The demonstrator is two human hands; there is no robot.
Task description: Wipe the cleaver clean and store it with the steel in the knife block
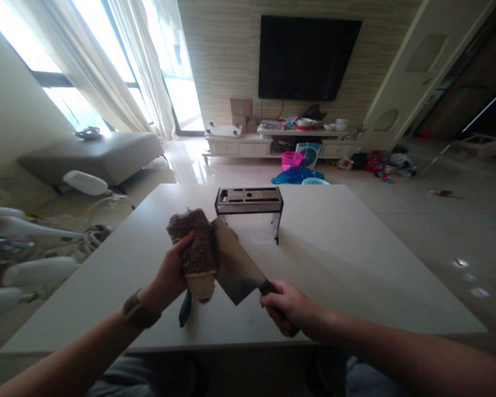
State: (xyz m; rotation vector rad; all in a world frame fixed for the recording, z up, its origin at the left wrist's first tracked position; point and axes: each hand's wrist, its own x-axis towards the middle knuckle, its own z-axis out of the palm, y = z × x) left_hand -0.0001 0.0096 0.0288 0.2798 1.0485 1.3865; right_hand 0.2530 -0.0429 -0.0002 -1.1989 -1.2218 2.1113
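Note:
My left hand [171, 275] is wrapped round a brown, fuzzy cloth [195, 242] with a tan edge hanging below. In my right hand [287, 309] is the black handle of a cleaver [237, 264], its broad blade tilted up to the left. The blade's left edge lies against or just beside the cloth; which of the two I cannot tell. Under the cloth, a dark handle [185, 309] shows over the table, the rest of it hidden. Beyond the blade stands a knife block [249, 199] with a slotted metal top and clear lower part.
All this is at a white table [334, 264]. Past its far edge are a blue bag [295, 175], a pink basket [291, 160] and a low white cabinet [231, 145]. A lamp with white shades [41, 271] stands at the left, near a grey bench [103, 154].

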